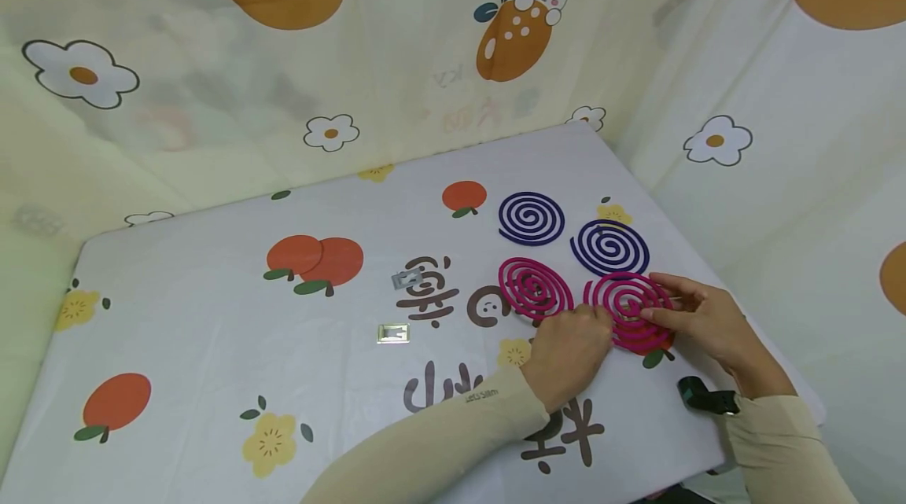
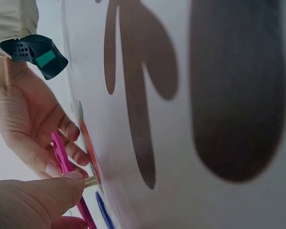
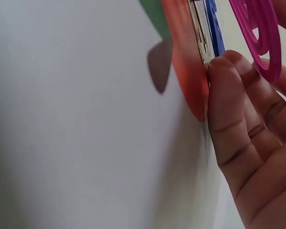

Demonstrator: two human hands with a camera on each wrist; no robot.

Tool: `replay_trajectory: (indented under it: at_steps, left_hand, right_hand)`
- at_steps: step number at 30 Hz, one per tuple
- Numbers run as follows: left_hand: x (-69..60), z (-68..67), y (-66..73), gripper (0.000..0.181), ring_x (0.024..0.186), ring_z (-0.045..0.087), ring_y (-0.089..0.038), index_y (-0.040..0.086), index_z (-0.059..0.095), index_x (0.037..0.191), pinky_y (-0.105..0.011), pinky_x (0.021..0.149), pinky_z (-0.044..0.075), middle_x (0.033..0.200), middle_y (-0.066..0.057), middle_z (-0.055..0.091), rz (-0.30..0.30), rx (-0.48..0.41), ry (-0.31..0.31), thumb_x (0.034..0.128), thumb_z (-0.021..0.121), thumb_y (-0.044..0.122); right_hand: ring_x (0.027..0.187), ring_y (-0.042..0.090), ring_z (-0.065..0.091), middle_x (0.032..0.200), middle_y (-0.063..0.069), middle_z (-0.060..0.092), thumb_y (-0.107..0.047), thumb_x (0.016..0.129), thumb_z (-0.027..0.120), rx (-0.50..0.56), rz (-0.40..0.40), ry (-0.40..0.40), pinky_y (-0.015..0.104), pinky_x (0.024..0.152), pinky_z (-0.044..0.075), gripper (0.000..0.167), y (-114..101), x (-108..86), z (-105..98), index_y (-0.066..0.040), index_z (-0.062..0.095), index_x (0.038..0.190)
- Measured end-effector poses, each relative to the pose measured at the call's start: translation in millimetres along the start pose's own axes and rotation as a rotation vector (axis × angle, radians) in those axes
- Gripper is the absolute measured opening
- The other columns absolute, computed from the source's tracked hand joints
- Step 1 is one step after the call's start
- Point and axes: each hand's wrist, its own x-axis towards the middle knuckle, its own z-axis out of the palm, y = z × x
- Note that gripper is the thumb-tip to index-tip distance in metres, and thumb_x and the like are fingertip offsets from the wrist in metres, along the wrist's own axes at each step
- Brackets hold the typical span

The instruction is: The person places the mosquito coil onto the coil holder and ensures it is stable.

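Four spiral mosquito coils are in view, and we count two navy and two magenta. The navy coils, upper (image 1: 532,218) and lower (image 1: 610,248), lie right of centre in the frame. Below them sit the left magenta coil (image 1: 527,284) and the right magenta coil (image 1: 626,307), the latter held in the right centre of the frame. We also count two small metal stands near the middle, one silver (image 1: 406,278) and one brass-toned (image 1: 393,333).

Our right hand (image 1: 715,331) grips the right magenta coil by its right rim, which the right wrist view shows raised off the printed tablecloth (image 1: 198,347). Our left hand (image 1: 569,355) is curled at that coil's left side, its thumb beside a pale metal strip (image 2: 92,181); we cannot tell which it pinches. That hand also hides part of the left magenta coil's lower edge.

A dark device (image 1: 704,396) sits at our right cuff. Patterned curtains (image 1: 410,40) rise behind and to the right. The table's right edge slants close past our right hand; the broadest stretch of cloth runs from the stands to the left edge.
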Motion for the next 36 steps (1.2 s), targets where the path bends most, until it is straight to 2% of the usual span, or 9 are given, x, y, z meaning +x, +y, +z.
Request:
replay_trajectory:
  at_steps: [4, 8, 10, 13, 17, 24, 29, 32, 36]
  left_hand:
    - [2.0, -0.6, 1.1, 0.018, 0.065, 0.069, -0.006, 0.020, 0.078, 0.110, -0.021, 0.051, 0.055, 0.085, 0.006, 0.073, 0.008, 0.023, -0.016, 0.1041, 0.063, 0.028]
    - [2.7, 0.3, 1.1, 0.019, 0.068, 0.070, -0.007, 0.021, 0.077, 0.114, -0.021, 0.054, 0.056, 0.089, 0.006, 0.073, 0.007, 0.009, -0.044, 0.1040, 0.063, 0.029]
    - [2.8, 0.9, 0.5, 0.020, 0.069, 0.071, -0.008, 0.021, 0.077, 0.115, -0.021, 0.055, 0.057, 0.091, 0.006, 0.073, 0.007, -0.001, -0.053, 0.1040, 0.064, 0.030]
    - [2.8, 1.5, -0.2, 0.026, 0.070, 0.071, -0.008, 0.020, 0.076, 0.117, -0.021, 0.056, 0.057, 0.092, 0.005, 0.073, 0.005, -0.017, -0.066, 0.1029, 0.065, 0.038]
    - [1.9, 0.2, -1.2, 0.044, 0.070, 0.069, -0.007, 0.019, 0.073, 0.125, -0.020, 0.057, 0.057, 0.097, 0.004, 0.072, 0.000, -0.055, -0.121, 0.1001, 0.064, 0.053]
    - [-0.2, -4.9, -2.7, 0.054, 0.076, 0.062, -0.009, 0.022, 0.069, 0.132, -0.020, 0.059, 0.057, 0.114, 0.003, 0.067, -0.002, -0.116, -0.186, 0.0996, 0.057, 0.063]
    - [-5.5, -14.1, -14.0, 0.073, 0.122, 0.060, -0.015, 0.024, 0.050, 0.154, -0.027, 0.095, 0.057, 0.152, -0.002, 0.054, 0.118, -0.140, -0.189, 0.0972, 0.056, 0.069]
    - [-8.1, -22.6, -26.1, 0.082, 0.148, 0.042, -0.020, 0.026, 0.035, 0.163, -0.036, 0.118, 0.040, 0.166, -0.002, 0.039, 0.186, -0.171, -0.213, 0.0969, 0.053, 0.071]
    - [-12.6, -33.5, -47.4, 0.085, 0.157, 0.025, -0.021, 0.028, 0.027, 0.166, -0.049, 0.127, 0.023, 0.172, 0.001, 0.027, 0.174, -0.224, -0.243, 0.0974, 0.051, 0.072]
  right_hand:
    - [0.107, 0.026, 0.061, 0.135, 0.031, 0.061, -0.035, 0.096, 0.077, -0.017, -0.004, 0.000, 0.021, 0.074, 0.057, 0.071, -1.5, -0.8, -1.1, 0.001, 0.050, 0.151]
    - [0.120, 0.050, 0.058, 0.143, 0.034, 0.054, -0.035, 0.096, 0.076, -0.027, -0.004, -0.017, 0.024, 0.074, 0.059, 0.074, -3.2, -1.2, -1.3, 0.002, 0.047, 0.153]
    - [0.119, 0.054, 0.059, 0.144, 0.036, 0.053, -0.036, 0.097, 0.076, -0.049, -0.002, -0.022, 0.031, 0.076, 0.061, 0.075, -4.5, -1.1, -1.5, 0.002, 0.045, 0.154]
    - [0.127, 0.061, 0.051, 0.149, 0.039, 0.046, -0.039, 0.096, 0.075, -0.116, 0.001, -0.032, 0.053, 0.086, 0.061, 0.081, -7.6, -0.9, -2.3, 0.002, 0.040, 0.157]
    - [0.140, 0.067, 0.028, 0.159, 0.041, 0.028, -0.047, 0.095, 0.074, -0.213, 0.009, -0.048, 0.080, 0.094, 0.043, 0.097, -10.8, 0.5, -2.9, -0.004, 0.023, 0.165]
    - [0.146, 0.068, 0.013, 0.166, 0.039, 0.006, -0.054, 0.096, 0.068, -0.269, -0.008, -0.031, 0.086, 0.092, 0.034, 0.107, -7.2, 6.5, -2.5, -0.007, 0.004, 0.167]
    - [0.146, 0.070, 0.006, 0.164, 0.041, -0.006, -0.057, 0.097, 0.062, -0.313, -0.020, -0.020, 0.088, 0.092, 0.030, 0.107, -7.2, 16.3, -5.6, -0.005, 0.000, 0.166]
    - [0.146, 0.070, 0.004, 0.164, 0.042, -0.009, -0.056, 0.098, 0.059, -0.326, -0.028, -0.017, 0.088, 0.094, 0.028, 0.104, -9.6, 22.9, -9.4, -0.004, 0.000, 0.166]
    - [0.145, 0.070, 0.004, 0.163, 0.043, -0.007, -0.060, 0.098, 0.057, -0.355, -0.022, -0.014, 0.088, 0.094, 0.027, 0.105, -15.5, 33.0, -15.0, -0.002, 0.000, 0.165]
